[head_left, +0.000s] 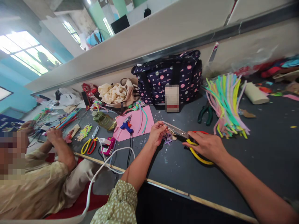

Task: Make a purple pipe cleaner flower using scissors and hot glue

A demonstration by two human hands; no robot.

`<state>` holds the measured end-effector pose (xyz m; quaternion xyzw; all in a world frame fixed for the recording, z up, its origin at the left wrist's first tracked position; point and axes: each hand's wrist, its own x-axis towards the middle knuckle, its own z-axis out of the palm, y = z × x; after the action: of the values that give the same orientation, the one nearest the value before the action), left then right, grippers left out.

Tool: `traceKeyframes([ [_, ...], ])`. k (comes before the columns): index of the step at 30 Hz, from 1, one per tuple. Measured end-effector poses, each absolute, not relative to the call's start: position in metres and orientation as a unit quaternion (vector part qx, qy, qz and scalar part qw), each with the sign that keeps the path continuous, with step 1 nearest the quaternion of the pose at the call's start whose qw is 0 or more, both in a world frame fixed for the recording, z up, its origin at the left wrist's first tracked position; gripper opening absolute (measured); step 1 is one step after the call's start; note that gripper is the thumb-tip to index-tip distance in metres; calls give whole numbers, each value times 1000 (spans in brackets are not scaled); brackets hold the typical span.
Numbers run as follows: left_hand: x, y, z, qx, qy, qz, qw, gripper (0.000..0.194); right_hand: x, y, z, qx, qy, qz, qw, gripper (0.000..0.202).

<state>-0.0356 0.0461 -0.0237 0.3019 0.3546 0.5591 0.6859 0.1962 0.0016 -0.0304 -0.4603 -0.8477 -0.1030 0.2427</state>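
My right hand (207, 145) is closed around the red-and-yellow handles of a pair of scissors (177, 130). The blades point left across the dark table, and their tips reach the fingers of my left hand (158, 132). Those left fingers are pinched together; whatever lies between them is too small or hidden to name. Just under the blades is a little pile of short purple and beige cut pieces (168, 140). Behind my left wrist a blue glue gun (127, 125) rests on a pink sheet (148, 116).
At the right lies a bundle of pastel fuzzy strips (227, 105) beside green-handled pliers (205, 115). A polka-dot bag (154, 84) stands at the back. Left are a bottle (104, 120), second scissors (90, 144), a white cable (100, 172) and another person's hand (54, 135).
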Motion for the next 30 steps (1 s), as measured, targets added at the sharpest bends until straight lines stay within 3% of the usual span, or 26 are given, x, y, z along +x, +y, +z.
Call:
traceKeyframes([
  [21,-34,45,-16,288,363,570,678,35,194,3,-21,-541,-809,-23,228,52],
  [30,-34,45,-16,278,360,581,675,34,195,2,-29,-510,-828,-59,227,49],
])
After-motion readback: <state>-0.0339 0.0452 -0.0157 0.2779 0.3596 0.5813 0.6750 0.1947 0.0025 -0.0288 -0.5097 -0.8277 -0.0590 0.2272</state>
